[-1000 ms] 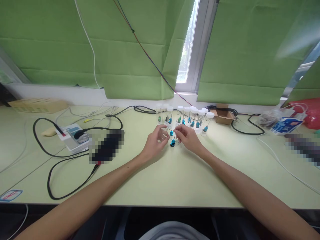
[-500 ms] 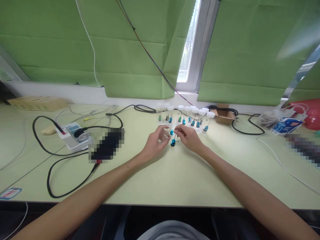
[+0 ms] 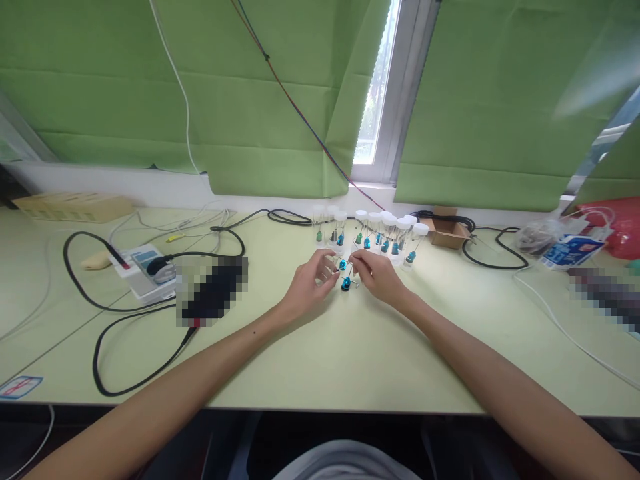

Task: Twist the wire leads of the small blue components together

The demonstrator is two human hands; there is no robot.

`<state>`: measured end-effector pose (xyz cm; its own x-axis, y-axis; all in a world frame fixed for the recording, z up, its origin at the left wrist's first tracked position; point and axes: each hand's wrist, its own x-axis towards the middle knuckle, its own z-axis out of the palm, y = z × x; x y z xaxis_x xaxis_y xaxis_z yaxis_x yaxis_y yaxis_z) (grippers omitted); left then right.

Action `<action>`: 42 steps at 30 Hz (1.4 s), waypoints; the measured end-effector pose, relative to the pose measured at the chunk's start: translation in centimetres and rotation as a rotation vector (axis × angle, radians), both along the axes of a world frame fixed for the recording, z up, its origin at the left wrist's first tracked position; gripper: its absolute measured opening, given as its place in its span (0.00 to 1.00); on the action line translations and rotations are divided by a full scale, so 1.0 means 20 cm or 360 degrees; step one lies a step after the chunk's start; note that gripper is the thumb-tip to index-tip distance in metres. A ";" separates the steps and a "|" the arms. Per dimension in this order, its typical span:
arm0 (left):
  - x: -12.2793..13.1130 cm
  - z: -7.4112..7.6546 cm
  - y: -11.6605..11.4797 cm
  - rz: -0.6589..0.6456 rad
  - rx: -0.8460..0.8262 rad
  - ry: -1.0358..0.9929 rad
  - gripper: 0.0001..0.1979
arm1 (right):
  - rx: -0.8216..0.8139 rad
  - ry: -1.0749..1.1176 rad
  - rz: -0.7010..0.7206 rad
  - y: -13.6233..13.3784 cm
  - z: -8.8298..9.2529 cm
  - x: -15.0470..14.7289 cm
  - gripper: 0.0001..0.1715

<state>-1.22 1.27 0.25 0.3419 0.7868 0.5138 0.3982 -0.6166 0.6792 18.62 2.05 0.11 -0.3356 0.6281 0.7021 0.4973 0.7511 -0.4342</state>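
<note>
My left hand point(image 3: 313, 277) is curled, its thumb and index fingertips at a small shiny blue metal part point(image 3: 343, 265) with a thin rod. The exact contact is partly hidden. My right hand point(image 3: 377, 275) pinches a thin metal rod point(image 3: 351, 269) between thumb and index finger. Just below the fingertips, a second blue metal part point(image 3: 346, 283) with a dark base stands on the table, a bent pin sticking out to its right. Behind both hands are several clear vials point(image 3: 401, 233) with white caps, holding similar blue or green parts on stems.
On the left of the table point(image 3: 300, 360) are a white power strip point(image 3: 145, 273), black cables point(image 3: 95, 360) and a blurred dark object point(image 3: 215, 290). A small cardboard box point(image 3: 447, 235) stands behind on the right. Farther right are a blue-and-white packet point(image 3: 573, 252) and a red bag point(image 3: 623, 230).
Both hands stay in nearly the same place. The right fingertips have shifted very slightly at the thin rod, and the whole view has drifted a little.
</note>
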 end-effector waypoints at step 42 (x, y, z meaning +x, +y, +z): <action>-0.10 0.02 0.09 0.0151 0.0120 0.0543 0.19 | -0.0062 -0.0039 -0.0048 0.01 0.00 0.02 0.12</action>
